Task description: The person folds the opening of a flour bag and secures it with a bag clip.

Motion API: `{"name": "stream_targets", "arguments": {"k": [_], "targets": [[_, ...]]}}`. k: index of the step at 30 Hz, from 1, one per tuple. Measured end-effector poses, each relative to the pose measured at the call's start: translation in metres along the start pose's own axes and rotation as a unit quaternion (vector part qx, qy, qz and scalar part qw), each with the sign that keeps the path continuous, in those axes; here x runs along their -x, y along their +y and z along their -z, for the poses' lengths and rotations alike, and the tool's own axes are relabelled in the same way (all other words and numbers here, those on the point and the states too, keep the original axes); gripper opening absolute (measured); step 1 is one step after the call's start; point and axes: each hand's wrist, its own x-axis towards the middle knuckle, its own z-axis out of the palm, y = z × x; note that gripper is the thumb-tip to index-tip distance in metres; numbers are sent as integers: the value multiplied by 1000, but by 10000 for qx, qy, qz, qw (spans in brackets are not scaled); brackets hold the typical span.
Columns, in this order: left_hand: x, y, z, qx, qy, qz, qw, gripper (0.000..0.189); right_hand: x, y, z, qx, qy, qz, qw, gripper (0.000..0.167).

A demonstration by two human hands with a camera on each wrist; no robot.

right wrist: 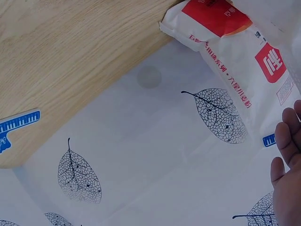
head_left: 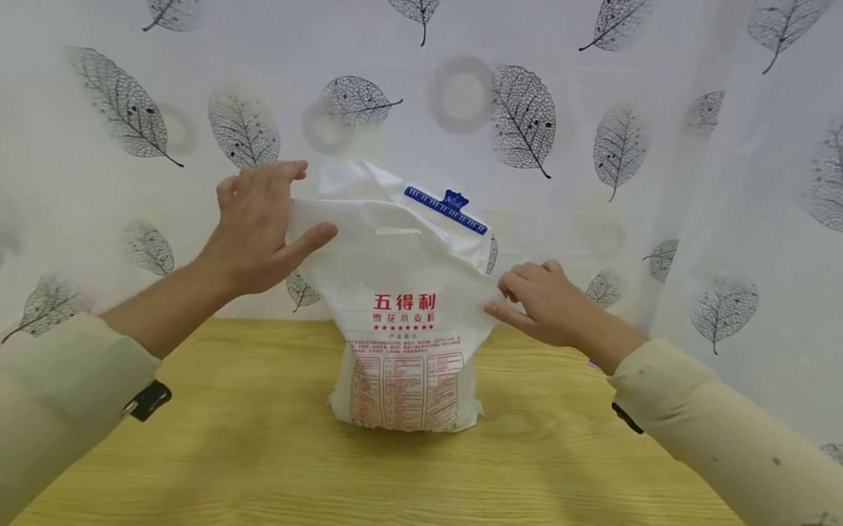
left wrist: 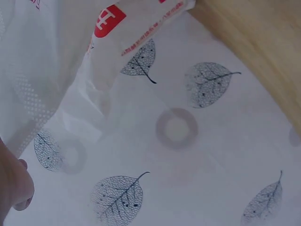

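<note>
A white plastic flour bag (head_left: pixel 406 262) with red print stands on the table, its lower part filled and its loose upper part flaring to both sides. A blue, toothed-looking clip (head_left: pixel 446 209) lies across the folded top at the back right. My left hand (head_left: pixel 252 223) is at the upper left corner, thumb stretched straight over the bag's front and fingers raised beside the edge. At the right edge, my right hand (head_left: pixel 549 303) pinches the plastic, thumb in front and fingers bent. The right wrist view shows the loosely bent outer fingers (right wrist: pixel 286 136) near the bag; the thumb is hidden there.
Another blue clip (right wrist: pixel 19 123) lies on the wooden table (head_left: pixel 246 465), to the right of the bag beyond my right forearm. A white curtain (head_left: pixel 443 14) with dark leaf prints hangs close behind the table.
</note>
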Motion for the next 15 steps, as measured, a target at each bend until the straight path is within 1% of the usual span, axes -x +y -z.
{"name": "stream_targets", "arguments": {"k": [5, 8, 12, 15], "targets": [[-17, 21, -6, -145, -51, -396, 9991, 80, -2, 0, 1, 242, 25, 96, 9997, 30], [-25, 35, -9, -243, -197, -599, 9977, 70, -3, -1, 2, 364, 28, 156, 9992, 30], [-33, 53, -12, -382, -473, -702, 9957, 62, -5, -4, 2, 528, 92, 329, 9980, 31], [-38, 64, -16, -458, -600, -769, 9942, 57, -6, -6, 2, 673, 184, 418, 9967, 31]]}}
